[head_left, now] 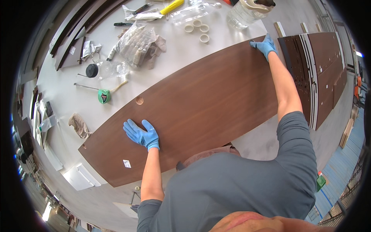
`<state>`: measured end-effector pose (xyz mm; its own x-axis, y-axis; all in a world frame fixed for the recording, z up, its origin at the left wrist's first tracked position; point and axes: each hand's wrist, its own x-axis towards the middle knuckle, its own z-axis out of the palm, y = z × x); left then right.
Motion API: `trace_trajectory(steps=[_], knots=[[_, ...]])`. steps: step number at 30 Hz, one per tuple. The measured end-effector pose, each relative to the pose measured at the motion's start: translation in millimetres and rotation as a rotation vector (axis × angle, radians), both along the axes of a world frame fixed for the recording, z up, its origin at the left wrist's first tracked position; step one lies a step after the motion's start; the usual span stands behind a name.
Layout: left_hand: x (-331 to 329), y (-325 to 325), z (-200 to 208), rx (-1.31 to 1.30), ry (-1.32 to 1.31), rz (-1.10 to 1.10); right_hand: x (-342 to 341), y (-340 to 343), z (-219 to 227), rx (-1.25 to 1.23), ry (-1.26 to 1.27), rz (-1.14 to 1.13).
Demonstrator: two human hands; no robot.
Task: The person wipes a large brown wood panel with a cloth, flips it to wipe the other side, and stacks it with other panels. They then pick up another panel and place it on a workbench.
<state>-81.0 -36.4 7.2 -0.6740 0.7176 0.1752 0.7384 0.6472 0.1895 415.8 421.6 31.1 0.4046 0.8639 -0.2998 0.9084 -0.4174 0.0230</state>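
A long dark-brown wooden panel point(208, 96) lies flat in front of me on the white table. Near its left end, my left hand point(143, 134) in a blue glove rests flat with fingers spread. My right hand point(265, 47), gloved in blue too, is at the panel's far right corner, its thumb over the edge; part of the fingers' contact is hidden. A round hole point(139, 100) shows near the far edge, and a small white label point(127, 164) is stuck on the left part.
Beyond the panel lie a green tape measure point(104, 96), a plastic bag of fittings point(136, 44), a clear bottle point(113, 69), several white rings point(204, 38) and a large water jug point(247, 13). A rag point(79, 125) is left of the panel. Stacked brown panels point(324, 69) stand at right.
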Motion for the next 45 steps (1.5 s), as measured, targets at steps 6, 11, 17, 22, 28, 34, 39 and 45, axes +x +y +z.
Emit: trace_trajectory(steps=[6, 11, 17, 22, 28, 34, 39, 45], knots=[[-1.9, -0.3, 3.7, 0.004, -0.011, 0.003, -107.5, -62.6, 1.1, 0.827, -0.100, 0.720], [-2.6, -0.7, 3.3, 0.037, -0.018, 0.004, -210.4, -65.8, -5.6, 0.478, 0.158, 0.514], [-5.4, -2.5, 1.8, 0.057, -0.024, 0.017, -269.7, -89.0, -1.0, 0.557, 0.310, 0.704], [-9.0, -3.5, 2.4, 0.080, -0.055, 0.021, -378.1, -178.8, -9.4, 0.656, 0.656, 1.203], [-9.9, -4.3, 4.4, 0.074, -0.078, 0.038, -450.3, -241.4, -4.9, 0.427, 0.528, 1.432], [-10.3, -3.9, 5.4, 0.089, -0.108, 0.051, -456.3, -252.6, -10.8, 0.373, 0.646, 1.304], [-10.7, -4.7, 3.6, 0.096, -0.107, 0.046, -462.1, -253.2, -8.2, 0.256, 0.617, 1.067], [-9.8, -4.8, 2.2, 0.081, -0.080, 0.033, -464.6, -243.0, -4.0, 0.121, 0.596, 1.080]])
